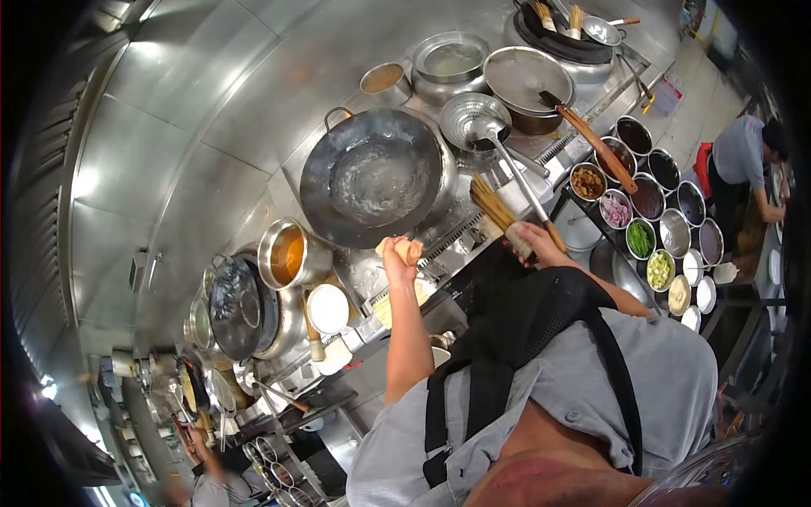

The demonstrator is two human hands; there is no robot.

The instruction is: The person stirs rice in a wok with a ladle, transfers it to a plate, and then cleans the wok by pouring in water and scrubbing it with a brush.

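Observation:
My left hand is closed on a folded, pale cloth at the near rim of a large dark wok. Water swirls in the bottom of this wok. To the right, my right hand grips the bound handle of a bamboo brush, its bristles pointing up and left, clear of the wok. A ladle with a wooden end lies beside the brush, its bowl on a perforated strainer.
Metal pots stand behind the strainer. Ingredient and sauce containers fill the right side. On the left are a pot of orange liquid, a white bowl and another wok. Other people work at far right and lower left.

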